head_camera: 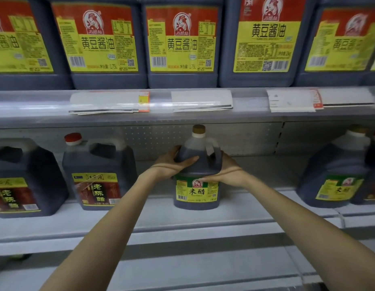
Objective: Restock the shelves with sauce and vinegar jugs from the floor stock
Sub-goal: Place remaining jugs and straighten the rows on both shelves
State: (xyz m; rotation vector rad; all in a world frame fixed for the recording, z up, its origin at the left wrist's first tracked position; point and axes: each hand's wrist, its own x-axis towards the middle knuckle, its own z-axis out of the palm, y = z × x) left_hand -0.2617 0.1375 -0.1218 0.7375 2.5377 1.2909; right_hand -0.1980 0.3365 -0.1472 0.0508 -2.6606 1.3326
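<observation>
The vinegar jug [196, 193] is a round-bodied, clear plastic bottle full of dark liquid. It has a sloping shoulder, a moulded loop handle on its right side and a short neck with a brownish cap [198, 129]. It stands upright on the grey metal lower shelf [245, 208], long axis vertical, cap up, with its glossy green-and-yellow label facing the camera.

Both hands clasp its shoulder. The left hand [174, 163] curls round the left side with the thumb across the front. The right hand [229, 170] cups the right side below the handle, thumb along the label's top edge.

Left of it stands a squarer, red-capped jug [98, 175] with a dark red label, and right of it a similar green-labelled jug [333, 181]. Above it, blocky dark soy sauce jugs [180, 43] line the upper shelf behind a glossy rail of paper price tags [201, 100].
</observation>
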